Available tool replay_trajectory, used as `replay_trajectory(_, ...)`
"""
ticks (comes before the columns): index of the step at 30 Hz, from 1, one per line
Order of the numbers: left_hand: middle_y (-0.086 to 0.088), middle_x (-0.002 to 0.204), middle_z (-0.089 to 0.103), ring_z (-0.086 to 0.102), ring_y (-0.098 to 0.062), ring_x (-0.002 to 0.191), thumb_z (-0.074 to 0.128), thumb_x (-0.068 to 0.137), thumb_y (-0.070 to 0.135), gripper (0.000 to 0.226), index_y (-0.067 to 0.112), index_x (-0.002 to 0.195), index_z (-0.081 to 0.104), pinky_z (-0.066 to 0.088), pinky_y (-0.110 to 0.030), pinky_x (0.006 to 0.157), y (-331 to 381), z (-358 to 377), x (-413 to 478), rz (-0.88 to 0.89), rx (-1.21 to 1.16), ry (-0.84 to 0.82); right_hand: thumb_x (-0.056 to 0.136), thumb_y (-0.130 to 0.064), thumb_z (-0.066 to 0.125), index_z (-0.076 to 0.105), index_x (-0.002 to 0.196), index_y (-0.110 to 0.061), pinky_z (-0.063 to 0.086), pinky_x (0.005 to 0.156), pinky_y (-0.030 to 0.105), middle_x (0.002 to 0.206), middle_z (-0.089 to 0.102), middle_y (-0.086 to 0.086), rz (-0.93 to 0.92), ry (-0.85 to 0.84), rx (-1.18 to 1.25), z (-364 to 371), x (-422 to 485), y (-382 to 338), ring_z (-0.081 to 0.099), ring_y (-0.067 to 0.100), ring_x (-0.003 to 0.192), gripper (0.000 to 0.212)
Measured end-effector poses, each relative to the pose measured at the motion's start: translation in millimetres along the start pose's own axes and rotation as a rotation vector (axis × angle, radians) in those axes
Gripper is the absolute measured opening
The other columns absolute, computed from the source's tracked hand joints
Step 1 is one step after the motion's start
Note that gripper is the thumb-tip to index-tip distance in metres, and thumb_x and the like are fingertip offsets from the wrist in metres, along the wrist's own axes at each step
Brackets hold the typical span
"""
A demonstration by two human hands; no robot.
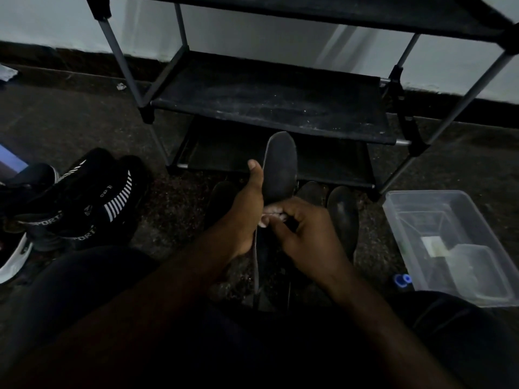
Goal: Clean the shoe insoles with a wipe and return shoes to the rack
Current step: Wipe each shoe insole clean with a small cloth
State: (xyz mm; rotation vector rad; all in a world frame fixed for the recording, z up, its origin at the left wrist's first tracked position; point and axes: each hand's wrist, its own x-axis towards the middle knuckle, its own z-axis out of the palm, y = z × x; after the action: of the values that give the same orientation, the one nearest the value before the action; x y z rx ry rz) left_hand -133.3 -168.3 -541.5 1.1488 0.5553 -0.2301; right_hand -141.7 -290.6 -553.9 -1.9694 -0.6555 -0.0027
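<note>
My left hand (245, 209) grips a dark shoe insole (280, 167) from its left side, holding it upright in front of the black shoe rack (269, 108). My right hand (304, 228) is curled at the insole's lower part, its fingers pressed against it; a wipe is not plainly visible in the dim light. Other dark insoles (344, 217) lie on the floor just behind and to the right of my hands. The rack's shelves hold no shoes.
Black sport sneakers (92, 197) and a white-soled shoe (15, 262) lie on the floor at the left. A clear plastic bin (449, 242) stands at the right, with a blue bottle cap (402, 280) beside it. My dark-clothed legs fill the foreground.
</note>
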Motion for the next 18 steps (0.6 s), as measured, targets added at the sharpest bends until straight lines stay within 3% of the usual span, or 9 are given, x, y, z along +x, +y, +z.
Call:
replay_trajectory(4, -0.018, 0.083, 0.071, 0.07, -0.028, 0.071, 0.012, 0.088, 0.076, 0.093, 0.004, 0.103, 0.067, 0.06, -0.04, 0.069, 10, -7, 0, 0.011, -0.09, -0.086, 0.086, -0.009, 0.072, 0.078, 0.094, -0.018, 0.051, 0.08, 0.014, 0.09, 0.075, -0.013, 0.062, -0.125, 0.02, 3, -4, 0, 0.067, -0.004, 0.084, 0.014)
replay_trajectory(7, -0.016, 0.081, 0.071, 0.071, -0.025, 0.068, 0.011, 0.086, 0.078, 0.095, 0.003, 0.112, 0.064, 0.06, -0.034, 0.06, 14, -9, 1, 0.043, -0.145, -0.13, 0.085, -0.009, 0.074, 0.079, 0.094, -0.016, 0.054, 0.081, 0.017, 0.089, 0.076, -0.009, 0.163, -0.102, 0.108, 1, -3, 1, 0.07, -0.002, 0.083, 0.012)
replay_trajectory(12, -0.014, 0.081, 0.069, 0.07, -0.022, 0.069, 0.009, 0.085, 0.079, 0.097, 0.002, 0.109, 0.063, 0.06, -0.036, 0.062, 17, -5, 2, 0.04, -0.201, -0.18, 0.087, -0.003, 0.071, 0.075, 0.093, -0.004, 0.056, 0.073, 0.022, 0.086, 0.077, 0.006, 0.348, -0.007, 0.432, 5, -2, 2, 0.074, 0.012, 0.081, 0.008)
replay_trajectory(15, -0.017, 0.101, 0.07, 0.07, -0.025, 0.087, 0.009, 0.087, 0.076, 0.095, 0.003, 0.12, 0.06, 0.059, -0.037, 0.076, 10, -3, 2, 0.022, -0.203, -0.244, 0.088, -0.006, 0.071, 0.075, 0.095, -0.009, 0.056, 0.079, 0.023, 0.089, 0.076, -0.002, 0.266, 0.166, 0.273, 3, 2, 5, 0.072, 0.008, 0.085, 0.008)
replay_trajectory(18, -0.012, 0.11, 0.071, 0.069, -0.022, 0.098, 0.017, 0.091, 0.069, 0.08, 0.012, 0.109, 0.07, 0.056, -0.033, 0.084, -7, 4, -4, -0.011, -0.123, -0.304, 0.088, -0.01, 0.071, 0.075, 0.096, -0.016, 0.055, 0.078, 0.021, 0.092, 0.073, -0.006, 0.168, 0.267, 0.091, -6, 4, 7, 0.069, 0.003, 0.086, 0.01)
